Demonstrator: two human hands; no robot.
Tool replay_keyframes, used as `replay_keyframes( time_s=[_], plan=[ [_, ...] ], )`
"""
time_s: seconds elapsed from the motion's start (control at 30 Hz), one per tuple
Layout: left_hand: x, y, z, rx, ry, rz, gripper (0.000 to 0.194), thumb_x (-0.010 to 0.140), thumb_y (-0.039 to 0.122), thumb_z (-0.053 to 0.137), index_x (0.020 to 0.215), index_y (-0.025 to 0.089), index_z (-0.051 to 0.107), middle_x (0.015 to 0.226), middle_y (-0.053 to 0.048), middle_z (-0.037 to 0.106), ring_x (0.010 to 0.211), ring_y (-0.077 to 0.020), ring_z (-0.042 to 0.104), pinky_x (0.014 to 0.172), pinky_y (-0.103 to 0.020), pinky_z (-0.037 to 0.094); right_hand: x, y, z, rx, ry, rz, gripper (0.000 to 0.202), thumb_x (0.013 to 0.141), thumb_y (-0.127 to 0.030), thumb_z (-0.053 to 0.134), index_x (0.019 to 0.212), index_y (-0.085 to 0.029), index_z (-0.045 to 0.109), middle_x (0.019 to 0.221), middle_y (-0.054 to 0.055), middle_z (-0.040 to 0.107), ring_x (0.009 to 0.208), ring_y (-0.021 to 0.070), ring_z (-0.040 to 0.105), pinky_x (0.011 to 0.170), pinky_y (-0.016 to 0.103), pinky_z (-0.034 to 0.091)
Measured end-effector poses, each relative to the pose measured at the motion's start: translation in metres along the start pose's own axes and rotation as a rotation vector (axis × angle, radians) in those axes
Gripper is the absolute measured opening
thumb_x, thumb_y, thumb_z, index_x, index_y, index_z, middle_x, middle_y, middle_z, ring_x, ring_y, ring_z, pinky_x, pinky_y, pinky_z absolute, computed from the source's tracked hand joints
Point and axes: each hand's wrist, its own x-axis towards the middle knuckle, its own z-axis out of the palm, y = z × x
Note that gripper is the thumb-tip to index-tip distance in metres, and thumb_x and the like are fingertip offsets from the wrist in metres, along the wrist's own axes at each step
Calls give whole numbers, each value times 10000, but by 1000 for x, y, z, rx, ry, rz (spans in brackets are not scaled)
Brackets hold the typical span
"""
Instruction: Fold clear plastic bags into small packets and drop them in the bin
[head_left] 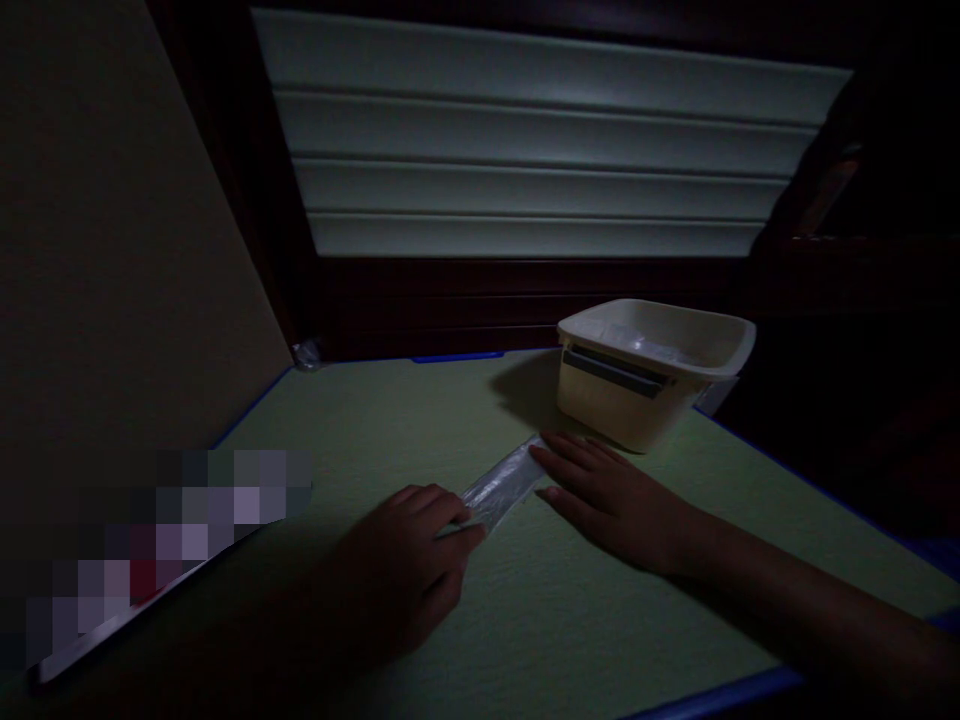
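A long narrow strip of clear plastic, which looks like a folded plastic bag, lies slantwise on the green table. Its near left end is in my left hand, whose fingers are closed round it. My right hand rests flat at the far right end, fingers stretched out and the fingertips touching the plastic. Just beyond the right hand stands a cream plastic bin with a dark handle strip on its side. Crumpled clear plastic shows inside the bin.
The green tabletop has blue edging. A pixelated flat object with a pale edge lies at the left. Behind the table are a dark wooden frame and a pale slatted panel. A small crumpled clear piece sits at the far left corner.
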Motion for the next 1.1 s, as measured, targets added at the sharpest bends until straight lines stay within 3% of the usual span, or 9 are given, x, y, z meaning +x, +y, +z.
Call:
replay_keyframes(
  time_s=[0.13, 0.27, 0.33, 0.47, 0.57, 0.63, 0.8, 1.0, 1.1],
  plan=[
    [0, 2, -2, 44, -20, -24, 302, 761, 75, 442, 1019, 146, 583, 988, -101, 570, 861, -229, 513, 718, -388, 458, 0, -2, -6, 117, 164, 37, 388, 878, -329, 415, 1185, -111, 507, 1193, 180, 512, 1063, 259, 518, 887, 417, 439],
    [1, 3, -3, 79, -43, -42, 309, 761, 79, 466, 1042, 157, 569, 980, -88, 564, 867, -226, 505, 729, -373, 449, -2, -10, -16, 247, 287, 2, 228, 870, -236, 411, 1019, -148, 560, 984, 123, 581, 879, 212, 576, 761, 368, 491],
    [1, 4, -3, 82, -54, -45, 321, 759, 72, 465, 1053, 158, 559, 952, -83, 571, 847, -220, 510, 719, -362, 448, -4, -20, -18, 288, 238, -88, 236, 882, -213, 391, 1034, -151, 560, 976, 116, 587, 876, 194, 576, 762, 343, 489],
    [1, 5, -5, 55, -37, 43, 327, 752, 51, 450, 1055, 140, 534, 946, -87, 598, 835, -218, 534, 722, -362, 445, -6, -40, -17, 275, 97, -240, 332, 895, -232, 402, 1201, -143, 494, 1158, 135, 560, 1039, 202, 531, 879, 355, 445],
    [1, 6, -6, -5, -28, 141, 319, 728, 43, 446, 1018, 144, 534, 945, -80, 621, 832, -204, 556, 743, -350, 449, -7, -45, -15, 232, 36, -282, 332, 889, -259, 431, 1187, -147, 526, 1207, 134, 552, 1108, 218, 499, 931, 379, 411],
    [0, 6, -6, -16, 14, 131, 326, 713, 32, 436, 1003, 142, 539, 973, -85, 622, 874, -206, 559, 780, -358, 449, -6, -44, -14, 231, 18, -280, 314, 883, -250, 439, 1159, -150, 552, 1197, 129, 564, 1109, 213, 504, 935, 376, 409],
    [-4, 1, 0, -28, 119, 16, 356, 745, 39, 413, 1070, 133, 524, 1122, -112, 578, 1057, -209, 505, 877, -372, 436, -5, -38, -14, 293, 32, -302, 282, 865, -208, 455, 1119, -159, 566, 1169, 118, 589, 1110, 201, 512, 926, 367, 423],
    [-3, 0, 1, -56, 108, 26, 343, 746, 36, 396, 1047, 123, 537, 1091, -114, 586, 1050, -199, 511, 880, -353, 444, -4, -32, -18, 293, 97, -321, 307, 859, -158, 443, 1156, -166, 518, 1142, 116, 577, 1055, 192, 526, 891, 352, 439],
    [-1, 2, -3, -73, 81, 18, 349, 723, 33, 410, 1022, 142, 552, 1066, -104, 585, 997, -209, 529, 842, -357, 461, 3, -31, -22, 295, 127, -322, 242, 844, -141, 431, 1051, -139, 556, 997, 121, 596, 907, 189, 557, 780, 325, 480]
  ],
)
